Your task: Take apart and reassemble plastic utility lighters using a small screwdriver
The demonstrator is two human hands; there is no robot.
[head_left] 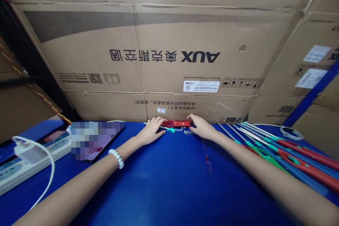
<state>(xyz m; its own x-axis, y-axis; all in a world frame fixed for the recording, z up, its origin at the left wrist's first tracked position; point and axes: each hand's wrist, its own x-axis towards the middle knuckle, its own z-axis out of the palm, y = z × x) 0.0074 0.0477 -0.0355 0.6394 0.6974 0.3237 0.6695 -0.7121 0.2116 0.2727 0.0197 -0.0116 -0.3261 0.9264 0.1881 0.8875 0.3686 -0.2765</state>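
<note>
At the back of the blue table, my left hand [152, 130] lies with fingers spread, its fingertips at the left end of a red plastic lighter shell [176, 123]. My right hand [202, 127] curves around the shell's right end, its index finger and thumb apart. Between the hands, a teal-green trigger piece [171, 131] and small metal parts lie in front of the shell. A short clear piece [188, 132] sits by my right fingers, partly hidden. Closer to me lies a screwdriver [208, 166] with a see-through purplish handle, its thin shaft pointing to my right hand.
Several long-stemmed lighters [299, 162] in red, blue and green lie at the right, beneath my right forearm's side. At left are a phone-like tablet [106, 143] and a white power strip [34, 167] with a cable. A large cardboard box [164, 35] walls the back.
</note>
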